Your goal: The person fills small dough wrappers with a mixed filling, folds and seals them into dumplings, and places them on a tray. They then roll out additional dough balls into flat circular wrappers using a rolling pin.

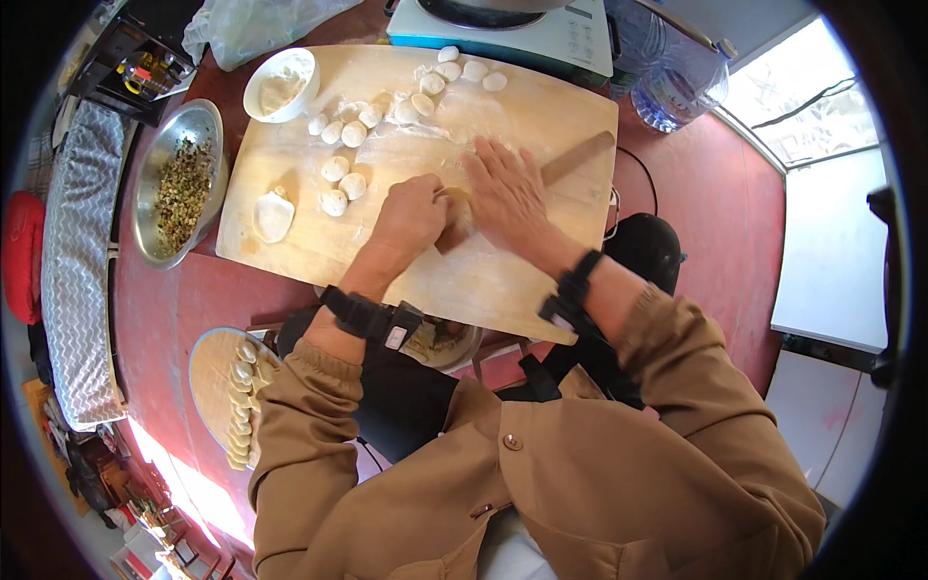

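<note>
Across the wooden board [507,290] lies a wooden rolling pin [576,158]. My right hand [507,192] rests flat on it, fingers extended. My left hand [413,214] is at the pin's other end, fingers curled on the edge of a small dough round [457,203], which is partly hidden and blurred between the hands. Several floured dough pieces [354,133] lie farther up the board. A rolled dough wrapper [274,217] lies at the board's left.
A white bowl of flour [283,85] stands on the upper left corner. Left of the board is a steel bowl of chopped filling [177,185]. An induction cooker [507,36] adjoins the far edge. Filled dumplings [241,413] sit on a round tray at lower left.
</note>
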Tool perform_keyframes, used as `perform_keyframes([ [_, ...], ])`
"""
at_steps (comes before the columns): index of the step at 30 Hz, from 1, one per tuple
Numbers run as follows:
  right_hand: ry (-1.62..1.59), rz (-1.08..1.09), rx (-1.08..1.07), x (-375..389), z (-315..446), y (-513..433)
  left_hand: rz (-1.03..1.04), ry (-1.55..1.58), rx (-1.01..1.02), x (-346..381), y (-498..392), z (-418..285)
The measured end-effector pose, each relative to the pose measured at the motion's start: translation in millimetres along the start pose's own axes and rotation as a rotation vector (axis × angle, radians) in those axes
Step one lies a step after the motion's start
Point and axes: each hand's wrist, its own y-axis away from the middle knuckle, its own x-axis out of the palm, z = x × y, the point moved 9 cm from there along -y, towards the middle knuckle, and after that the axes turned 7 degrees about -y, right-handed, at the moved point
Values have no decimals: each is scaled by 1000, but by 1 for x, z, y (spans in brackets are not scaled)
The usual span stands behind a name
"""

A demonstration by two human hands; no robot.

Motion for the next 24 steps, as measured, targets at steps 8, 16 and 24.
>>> perform_keyframes([
  [8, 31, 30, -5, 14, -8, -6, -90, 2, -146, -17, -19, 26],
  [16, 12, 13, -7, 18, -5, -49, 26, -132, -36, -4, -13, 0],
  [24, 77, 122, -60, 2, -3, 18, -57, 745, -350, 3, -4, 46],
])
